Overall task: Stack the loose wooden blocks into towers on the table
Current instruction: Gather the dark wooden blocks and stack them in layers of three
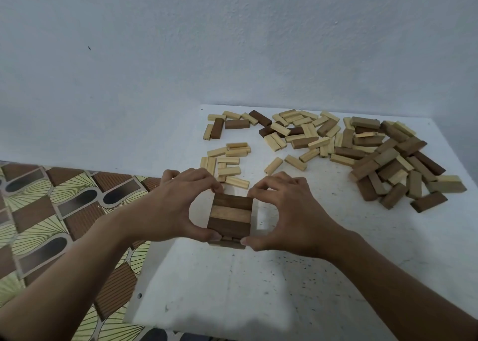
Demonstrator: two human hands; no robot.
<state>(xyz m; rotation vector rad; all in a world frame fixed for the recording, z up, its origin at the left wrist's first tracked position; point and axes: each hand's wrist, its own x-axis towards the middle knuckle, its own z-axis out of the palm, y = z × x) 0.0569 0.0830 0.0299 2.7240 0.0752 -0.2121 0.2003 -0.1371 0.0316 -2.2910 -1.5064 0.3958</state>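
Note:
A short block tower (230, 218) stands near the middle of the white table (284, 284); its top layer is a dark, a light and a dark block side by side. My left hand (178, 203) grips the tower's left side, fingers on the far corner and thumb on the near one. My right hand (287, 211) grips the right side the same way. Several loose light blocks (227, 163) lie just beyond the tower. A big heap of light and dark blocks (375, 154) spreads over the far right of the table.
A pale wall (232, 43) rises straight behind the table. The table's left edge runs close to my left wrist; beyond it lies a patterned brown and yellow floor (51, 224). Bare tabletop lies near me, in front of the tower.

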